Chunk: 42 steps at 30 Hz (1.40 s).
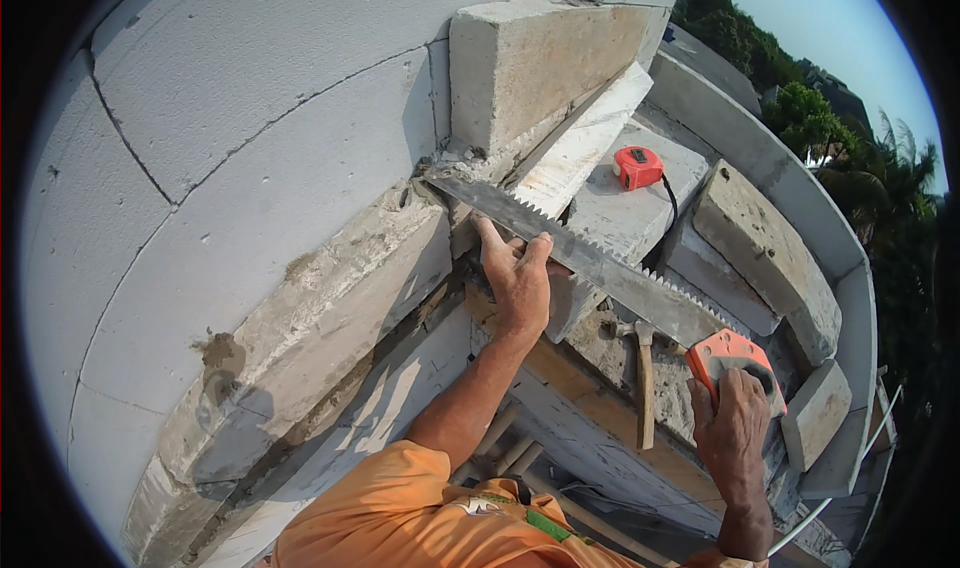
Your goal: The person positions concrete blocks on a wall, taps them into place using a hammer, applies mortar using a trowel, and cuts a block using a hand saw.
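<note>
A long toothed hand saw (pixel 590 258) with an orange handle (pixel 735 358) runs from the lower right up to a mortar joint under a grey concrete block (pixel 535 58). My right hand (pixel 735 418) grips the orange handle. My left hand (pixel 515 273) rests on the blade near its middle, fingers curled over the back edge. The blade tip sits in the joint where the block meets the white block wall (pixel 250 168).
A red tape measure (pixel 638 166) lies on a white block behind the saw. A wooden-handled hammer (pixel 645 373) lies below the blade. Loose grey blocks (pixel 765 253) stand at the right by the curved wall edge. Trees and open drop lie beyond.
</note>
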Available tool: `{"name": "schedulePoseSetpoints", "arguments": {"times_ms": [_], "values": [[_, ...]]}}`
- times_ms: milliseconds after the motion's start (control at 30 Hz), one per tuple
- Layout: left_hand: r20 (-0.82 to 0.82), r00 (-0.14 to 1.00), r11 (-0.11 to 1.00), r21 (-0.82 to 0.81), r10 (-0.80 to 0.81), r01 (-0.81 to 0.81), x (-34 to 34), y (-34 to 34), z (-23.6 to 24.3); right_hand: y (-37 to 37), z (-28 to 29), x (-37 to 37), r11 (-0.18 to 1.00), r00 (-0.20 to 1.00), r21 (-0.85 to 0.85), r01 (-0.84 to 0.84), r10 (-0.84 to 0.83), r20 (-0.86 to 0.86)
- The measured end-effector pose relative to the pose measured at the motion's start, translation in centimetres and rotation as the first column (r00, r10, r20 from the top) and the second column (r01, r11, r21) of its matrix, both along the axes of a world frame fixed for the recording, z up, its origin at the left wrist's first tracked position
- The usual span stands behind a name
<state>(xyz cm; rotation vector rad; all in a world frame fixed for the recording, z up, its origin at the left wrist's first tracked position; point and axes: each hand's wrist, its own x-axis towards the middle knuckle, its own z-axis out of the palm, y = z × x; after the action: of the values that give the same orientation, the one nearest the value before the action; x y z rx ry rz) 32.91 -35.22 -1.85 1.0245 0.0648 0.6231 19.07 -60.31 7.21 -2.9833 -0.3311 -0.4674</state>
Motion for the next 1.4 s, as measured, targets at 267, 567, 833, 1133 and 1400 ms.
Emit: {"name": "schedulePoseSetpoints", "arguments": {"times_ms": [267,567,833,1133,1400], "values": [[-0.021,1.0,0.999,-0.046,0.01,-0.011,0.4,-1.0,-0.1,-0.1,-1.0,-0.7,0.993,0.998,-0.107,0.056,-0.052,0.04],[-0.004,1.0,0.991,-0.136,0.02,-0.02,-0.4,-0.6,0.1,-0.3,-1.8,0.0,0.997,0.994,-0.06,-0.048,0.054,0.096],[-0.057,0.996,0.989,-0.124,0.069,-0.076,1.2,-0.5,0.1,-0.4,-2.3,2.0,0.996,0.993,-0.079,-0.034,0.043,0.11],[-0.059,0.998,0.991,-0.131,0.016,-0.024,1.9,-0.8,0.1,-1.4,-2.5,2.7,0.995,0.981,-0.096,-0.001,0.019,0.192],[0.051,0.997,0.992,-0.116,0.053,-0.047,1.0,-1.9,0.7,-2.4,-2.5,1.3,0.999,0.99,-0.043,-0.016,0.022,0.141]]}}
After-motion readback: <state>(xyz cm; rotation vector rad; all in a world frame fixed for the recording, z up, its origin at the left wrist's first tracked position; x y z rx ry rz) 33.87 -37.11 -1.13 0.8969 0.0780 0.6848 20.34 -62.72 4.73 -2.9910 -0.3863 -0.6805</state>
